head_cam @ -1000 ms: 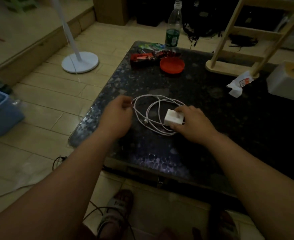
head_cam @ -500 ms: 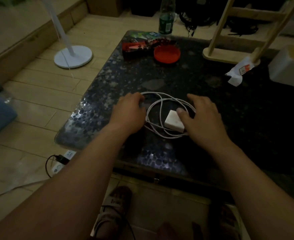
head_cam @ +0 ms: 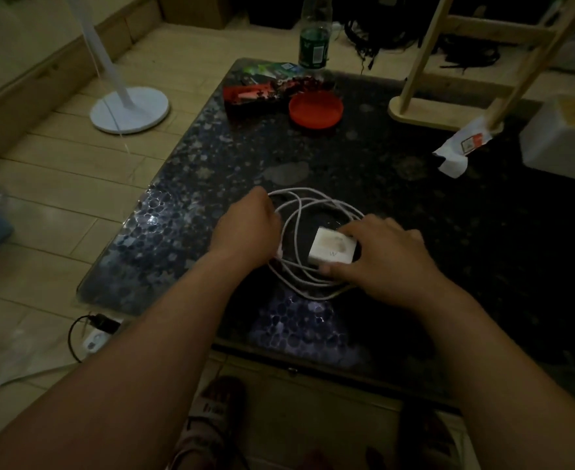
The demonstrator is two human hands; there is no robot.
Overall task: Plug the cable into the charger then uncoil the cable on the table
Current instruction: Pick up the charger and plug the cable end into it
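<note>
1. The white charger (head_cam: 333, 246) lies on the dark tabletop (head_cam: 364, 157) near its front edge, inside the loops of the coiled white cable (head_cam: 296, 228).
2. The right hand (head_cam: 386, 256) pinches the charger between thumb and fingers; its far side is hidden under them.
3. The left hand (head_cam: 247, 228) is curled over the coil's left side. Its fingers are turned away, so I cannot tell whether they grip the cable.
4. The cable's plug is not discernible in the dim light.
5. Near the back edge sits a red lid (head_cam: 316, 109); the bottle (head_cam: 314, 35) behind it is cut off at the top.
</note>
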